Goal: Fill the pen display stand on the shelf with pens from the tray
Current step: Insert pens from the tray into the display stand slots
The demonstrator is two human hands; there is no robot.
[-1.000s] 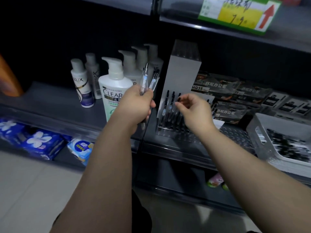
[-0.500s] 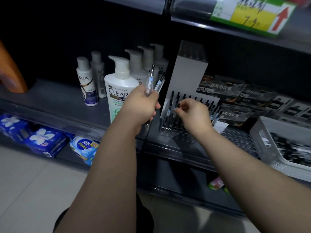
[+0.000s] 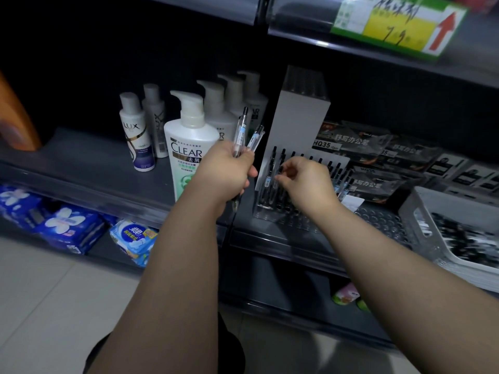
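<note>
The pen display stand (image 3: pixel 299 122) sits on the shelf (image 3: pixel 94 163), with a row of black-capped pens (image 3: pixel 274 157) upright in its clear base. The left hand (image 3: pixel 226 171) grips a few spare pens (image 3: pixel 243 133) just beside it. The right hand (image 3: pixel 305 182) curls its fingers, narrowly spaced, over the row (pinching one? I cannot tell). The tray (image 3: pixel 413 211) at right holds more pens, blurred.
</note>
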